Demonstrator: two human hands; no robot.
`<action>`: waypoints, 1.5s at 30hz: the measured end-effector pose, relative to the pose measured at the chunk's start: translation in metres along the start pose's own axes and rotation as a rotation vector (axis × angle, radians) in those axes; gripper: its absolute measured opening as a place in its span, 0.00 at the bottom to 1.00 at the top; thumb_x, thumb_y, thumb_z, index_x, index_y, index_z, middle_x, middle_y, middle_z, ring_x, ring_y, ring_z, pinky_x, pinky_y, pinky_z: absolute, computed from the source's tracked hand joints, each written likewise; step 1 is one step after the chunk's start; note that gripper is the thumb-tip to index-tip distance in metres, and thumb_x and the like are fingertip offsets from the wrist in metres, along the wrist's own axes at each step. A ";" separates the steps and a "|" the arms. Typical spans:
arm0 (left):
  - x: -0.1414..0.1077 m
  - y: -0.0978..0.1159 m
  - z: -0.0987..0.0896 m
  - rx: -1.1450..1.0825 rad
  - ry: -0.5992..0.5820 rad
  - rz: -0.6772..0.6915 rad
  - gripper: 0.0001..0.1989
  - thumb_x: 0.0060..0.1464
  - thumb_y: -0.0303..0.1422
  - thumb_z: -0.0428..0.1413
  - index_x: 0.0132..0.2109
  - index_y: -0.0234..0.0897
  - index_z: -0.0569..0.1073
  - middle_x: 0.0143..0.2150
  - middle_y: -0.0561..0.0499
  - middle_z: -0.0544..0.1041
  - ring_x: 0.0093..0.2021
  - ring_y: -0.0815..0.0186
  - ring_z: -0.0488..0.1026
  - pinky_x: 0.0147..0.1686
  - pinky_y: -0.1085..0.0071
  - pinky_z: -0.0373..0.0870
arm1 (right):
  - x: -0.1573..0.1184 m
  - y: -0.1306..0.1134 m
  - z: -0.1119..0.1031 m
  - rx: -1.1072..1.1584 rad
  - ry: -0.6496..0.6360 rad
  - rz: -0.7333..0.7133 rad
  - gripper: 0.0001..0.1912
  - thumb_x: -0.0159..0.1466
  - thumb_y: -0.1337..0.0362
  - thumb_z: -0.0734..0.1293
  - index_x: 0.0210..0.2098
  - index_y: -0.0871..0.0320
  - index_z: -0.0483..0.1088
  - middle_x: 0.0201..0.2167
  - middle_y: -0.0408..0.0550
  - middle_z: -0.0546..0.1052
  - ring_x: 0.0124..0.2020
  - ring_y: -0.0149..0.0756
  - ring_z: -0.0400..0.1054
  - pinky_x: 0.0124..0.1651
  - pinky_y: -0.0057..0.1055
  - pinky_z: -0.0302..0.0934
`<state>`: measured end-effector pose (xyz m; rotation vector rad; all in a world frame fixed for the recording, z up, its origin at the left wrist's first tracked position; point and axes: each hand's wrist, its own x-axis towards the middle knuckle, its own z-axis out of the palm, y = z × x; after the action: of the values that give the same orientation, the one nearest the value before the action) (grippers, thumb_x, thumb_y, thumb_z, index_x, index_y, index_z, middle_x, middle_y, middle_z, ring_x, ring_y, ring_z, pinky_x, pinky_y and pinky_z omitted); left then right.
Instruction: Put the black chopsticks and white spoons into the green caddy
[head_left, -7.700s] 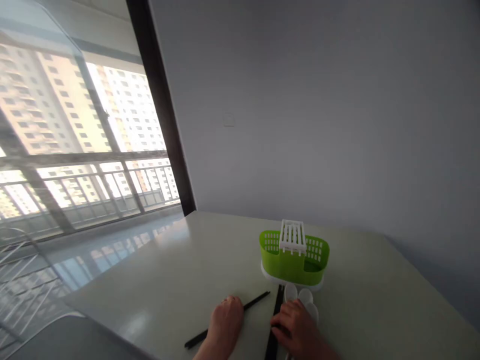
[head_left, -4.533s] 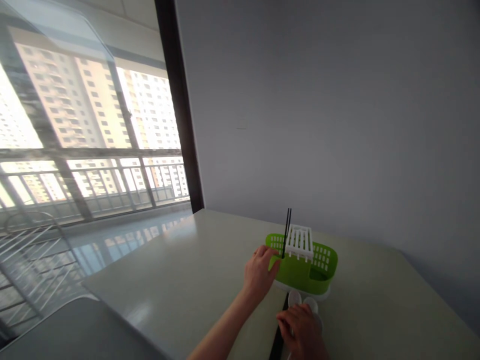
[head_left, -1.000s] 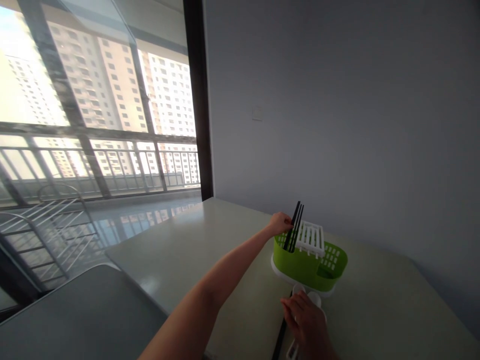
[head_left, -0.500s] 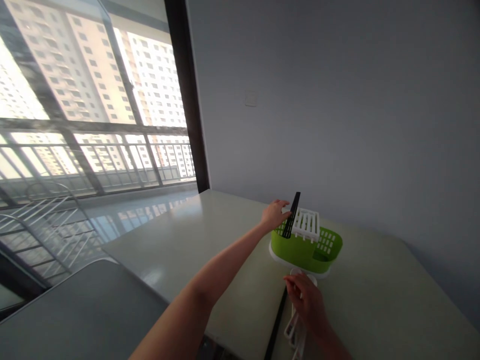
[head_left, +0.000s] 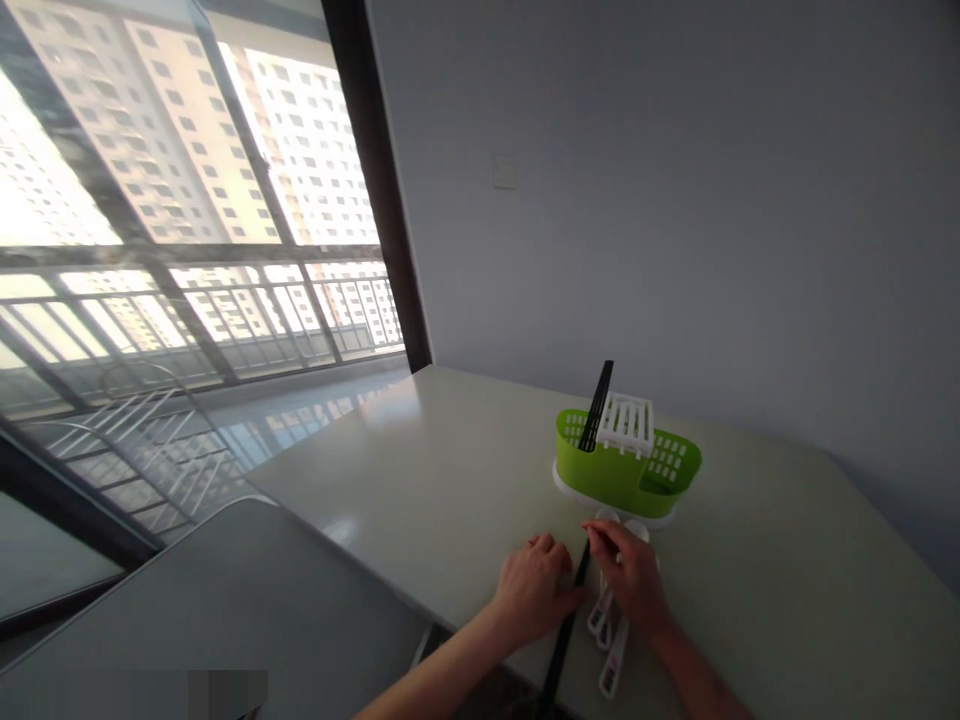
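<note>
My right hand (head_left: 628, 570) pinches the upper end of long black chopsticks (head_left: 559, 655), which slant down toward the table's near edge. Beside them my left hand (head_left: 531, 588) has its thumb stretched across to the chopsticks and its fingers loosely bent, apart from the thumb. Several white spoons (head_left: 615, 655) with printed handle ends lie beneath my right hand, partly covered by it. Just beyond stands a green utensil basket (head_left: 607, 478) with a white base. More black chopsticks (head_left: 598, 405) lean upright in its left compartment, against a white slotted rack (head_left: 627, 422) at the middle.
The pale table (head_left: 442, 450) meets a grey wall (head_left: 675, 200) at the back. A grey chair (head_left: 225, 600) stands at the near left. Farther left, a metal drying rack (head_left: 157, 430) shows by a large window.
My left hand has let go of the chopsticks in the basket and come back beside my right hand. The view has shifted slightly; my right hand keeps its pinch.
</note>
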<state>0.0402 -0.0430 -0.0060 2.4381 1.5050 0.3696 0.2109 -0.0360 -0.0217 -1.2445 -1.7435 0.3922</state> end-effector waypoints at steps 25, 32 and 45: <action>0.012 0.001 -0.057 -0.870 0.182 -0.024 0.12 0.51 0.32 0.50 0.42 0.35 0.71 0.26 0.56 0.69 0.23 0.73 0.68 0.22 0.78 0.69 | -0.011 -0.014 0.012 0.056 -0.258 -0.116 0.16 0.61 0.58 0.63 0.48 0.56 0.67 0.25 0.39 0.68 0.23 0.30 0.59 0.27 0.26 0.53; 0.014 0.005 -0.052 -0.808 0.304 0.017 0.09 0.52 0.33 0.51 0.39 0.36 0.73 0.31 0.53 0.71 0.28 0.73 0.68 0.28 0.79 0.70 | -0.012 -0.020 0.011 0.276 -0.236 0.017 0.13 0.62 0.60 0.60 0.44 0.58 0.68 0.22 0.38 0.67 0.22 0.29 0.57 0.25 0.25 0.51; 0.010 0.010 -0.037 -0.972 0.270 0.008 0.09 0.51 0.29 0.53 0.39 0.35 0.74 0.31 0.53 0.70 0.28 0.74 0.67 0.26 0.80 0.65 | -0.011 -0.025 0.018 0.098 -0.200 -0.088 0.08 0.64 0.61 0.58 0.29 0.56 0.61 0.22 0.38 0.62 0.23 0.28 0.56 0.26 0.26 0.50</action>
<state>0.0401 -0.0348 0.0330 1.6441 1.0121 1.1480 0.1823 -0.0522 -0.0193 -1.0845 -1.9165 0.5590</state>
